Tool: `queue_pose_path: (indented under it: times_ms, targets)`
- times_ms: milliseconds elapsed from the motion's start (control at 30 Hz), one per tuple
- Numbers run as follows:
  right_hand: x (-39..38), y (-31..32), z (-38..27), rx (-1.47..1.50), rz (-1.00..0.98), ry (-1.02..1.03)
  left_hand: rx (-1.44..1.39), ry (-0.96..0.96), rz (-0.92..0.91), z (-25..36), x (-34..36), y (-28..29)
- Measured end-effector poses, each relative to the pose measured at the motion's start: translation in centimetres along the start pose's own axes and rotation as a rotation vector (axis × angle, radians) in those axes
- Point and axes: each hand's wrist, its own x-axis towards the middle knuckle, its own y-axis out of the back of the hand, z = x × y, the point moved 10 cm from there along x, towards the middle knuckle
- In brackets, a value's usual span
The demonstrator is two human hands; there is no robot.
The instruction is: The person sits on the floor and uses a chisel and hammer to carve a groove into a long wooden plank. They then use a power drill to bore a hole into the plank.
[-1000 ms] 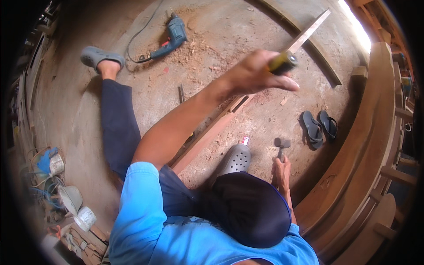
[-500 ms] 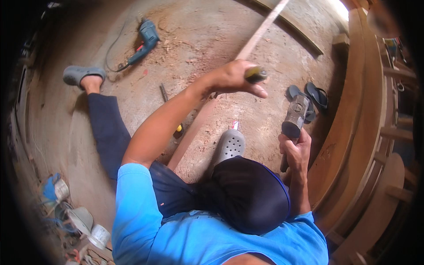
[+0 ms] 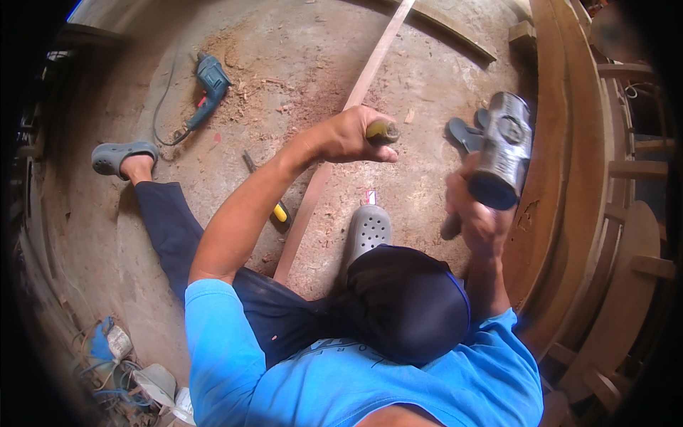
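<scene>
My left hand [image 3: 348,136] is closed round the yellow-and-dark handle [image 3: 382,132] of a chisel, held end-on to me over a long pale wooden beam [image 3: 302,220]; the blade is hidden behind the hand. At the right, my right hand [image 3: 475,213] grips a hammer, its steel head [image 3: 504,135] raised near me and slightly blurred. Another tool with a yellow-and-black handle [image 3: 280,211] lies on the floor just left of the beam.
A corded blue drill [image 3: 210,89] lies among shavings. Flip-flops [image 3: 462,134] and long curved planks [image 3: 565,178] are at the right; a dark board [image 3: 448,28] lies beyond. My clogged feet [image 3: 368,228] flank the beam. Buckets and cables [image 3: 153,384] crowd the lower left.
The hammer has risen from low near the floor toward me, its head now much larger in view. My left hand with the chisel has moved left in the picture, and the view has shifted.
</scene>
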Motion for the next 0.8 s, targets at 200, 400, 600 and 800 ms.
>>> queue_pose_path:
  times_ms: [200,400,600,800]
  targets:
    - [3.1,-6.0,3.3,-0.605,-0.305,-0.074,-0.015,-0.094,0.047,-0.3,-0.9,0.1]
    - [2.7,-2.9,-3.2,-0.134,-0.079,0.214,0.081,-0.104,0.031,-1.0,-0.8,0.6]
    - [4.3,-7.6,1.6,-0.693,-0.373,-0.063,-0.036,-0.060,0.083,-1.4,-1.3,0.8]
    - [3.3,-5.6,-3.7,-0.400,-0.326,0.207,-0.213,-0.115,0.098,-1.5,-1.7,2.4]
